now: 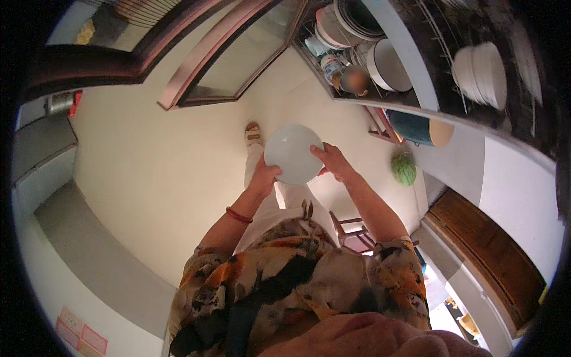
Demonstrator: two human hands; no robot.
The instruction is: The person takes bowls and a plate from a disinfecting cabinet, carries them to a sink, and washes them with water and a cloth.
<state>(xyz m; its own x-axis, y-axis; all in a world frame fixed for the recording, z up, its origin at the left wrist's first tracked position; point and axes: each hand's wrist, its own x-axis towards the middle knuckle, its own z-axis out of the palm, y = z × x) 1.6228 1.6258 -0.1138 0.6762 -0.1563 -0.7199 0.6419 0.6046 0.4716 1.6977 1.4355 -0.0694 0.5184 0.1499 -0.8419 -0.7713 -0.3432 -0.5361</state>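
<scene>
A round white plate (294, 154) is held out in front of my body, over the floor and my legs. My left hand (264, 176) grips its lower left rim, thumb on top. On the opposite side, my right hand (332, 159) clasps the rim with its thumb over the face. The fingers beneath the plate are mostly hidden. No food or other object lies on the plate's visible surface.
At upper right, rack shelves hold a white basin (389, 66) and stacked white bowls (481, 76). A watermelon (404, 169) rests on the floor near the wall. Beside my right leg is a wooden stool (354, 232). A framed glass panel (243, 51) stands ahead.
</scene>
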